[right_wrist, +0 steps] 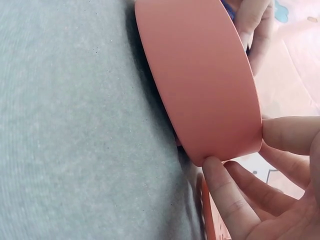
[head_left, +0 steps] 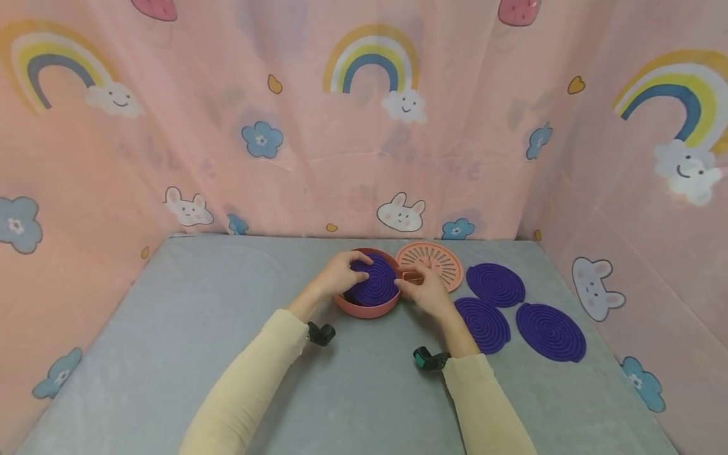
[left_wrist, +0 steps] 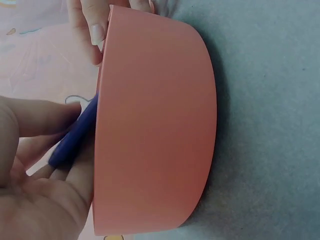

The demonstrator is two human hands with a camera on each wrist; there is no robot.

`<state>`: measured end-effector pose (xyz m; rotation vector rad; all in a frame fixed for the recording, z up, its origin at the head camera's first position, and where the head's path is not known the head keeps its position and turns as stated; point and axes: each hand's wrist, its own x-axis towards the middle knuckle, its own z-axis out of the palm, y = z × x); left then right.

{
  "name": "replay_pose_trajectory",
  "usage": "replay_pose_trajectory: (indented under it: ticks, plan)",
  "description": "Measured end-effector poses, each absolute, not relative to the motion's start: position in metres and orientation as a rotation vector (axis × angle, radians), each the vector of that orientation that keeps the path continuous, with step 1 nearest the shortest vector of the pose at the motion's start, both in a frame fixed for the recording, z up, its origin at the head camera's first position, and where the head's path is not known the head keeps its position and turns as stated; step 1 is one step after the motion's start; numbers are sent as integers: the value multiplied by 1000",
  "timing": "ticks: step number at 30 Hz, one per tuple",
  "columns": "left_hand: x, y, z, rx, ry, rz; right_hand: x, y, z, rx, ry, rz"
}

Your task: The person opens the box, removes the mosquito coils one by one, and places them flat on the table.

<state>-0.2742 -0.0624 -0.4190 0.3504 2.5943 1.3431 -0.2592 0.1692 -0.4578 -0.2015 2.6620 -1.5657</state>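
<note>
A purple mosquito coil [head_left: 374, 282] leans at a slant in a round pink box [head_left: 366, 311], partly below its rim. My left hand [head_left: 339, 275] pinches the coil's left side between thumb and fingers; in the left wrist view the coil [left_wrist: 75, 135] dips behind the box wall. On the box's right side, my right hand [head_left: 428, 292] grips the wall. Its thumb meets the rim and a fingertip touches the lower edge in the right wrist view. The box interior is mostly hidden by the coil.
Behind my right hand lies a peach slotted lid [head_left: 449, 272]. Three more purple coils lie flat to the right: one at the back [head_left: 496, 284], one nearer [head_left: 483, 325] and one at far right [head_left: 550, 332]. A patterned pink curtain [head_left: 307, 189] borders the grey tabletop [head_left: 227, 303].
</note>
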Motion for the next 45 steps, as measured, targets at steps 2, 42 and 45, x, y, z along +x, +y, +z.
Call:
replay_pose_trajectory:
  ticks: [2,42,45]
  plan:
    - [-274,-63,-419,354,2592,1365,-260,169,-458,-200,2663,-1563]
    - [-241,-207,-394,223,2924,1496,-259,170,-458,-222,2671,-1539]
    - [-237,-223,-399,167,2946,1480,-258,170,-457,-213,2669,-1546]
